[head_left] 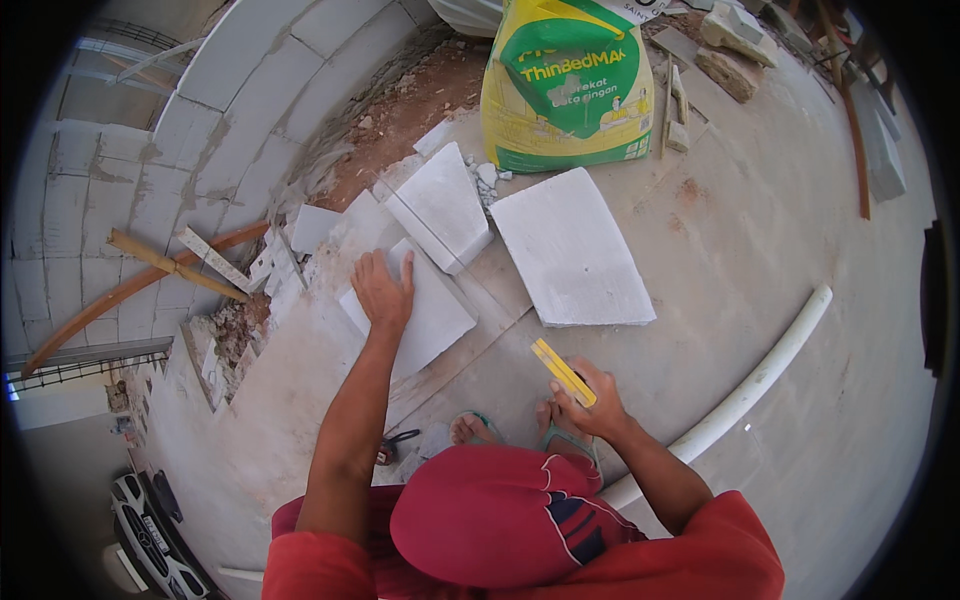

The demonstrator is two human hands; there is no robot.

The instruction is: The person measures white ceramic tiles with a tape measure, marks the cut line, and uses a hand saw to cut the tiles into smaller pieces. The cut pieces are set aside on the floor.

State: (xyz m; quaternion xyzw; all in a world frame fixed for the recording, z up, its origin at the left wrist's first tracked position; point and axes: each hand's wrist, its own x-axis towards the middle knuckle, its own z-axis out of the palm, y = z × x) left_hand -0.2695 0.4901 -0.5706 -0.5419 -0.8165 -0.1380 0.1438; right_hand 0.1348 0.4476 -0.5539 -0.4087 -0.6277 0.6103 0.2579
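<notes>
The right hand (pixel 594 400) holds the saw (pixel 564 372), grip closed; its blade crosses over the far block (pixel 445 205). The left hand (pixel 384 292) lies spread on the near block (pixel 427 325), above the floor (pixel 720 270). Cutting appears partly done: blocks lie separate; remaining cuts cannot be determined.

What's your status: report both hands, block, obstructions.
Left hand on white block. Right hand gripping yellow-handled saw. Saw crosses neighbouring block in view, contact unclear. White pipe on floor, right side.
</notes>
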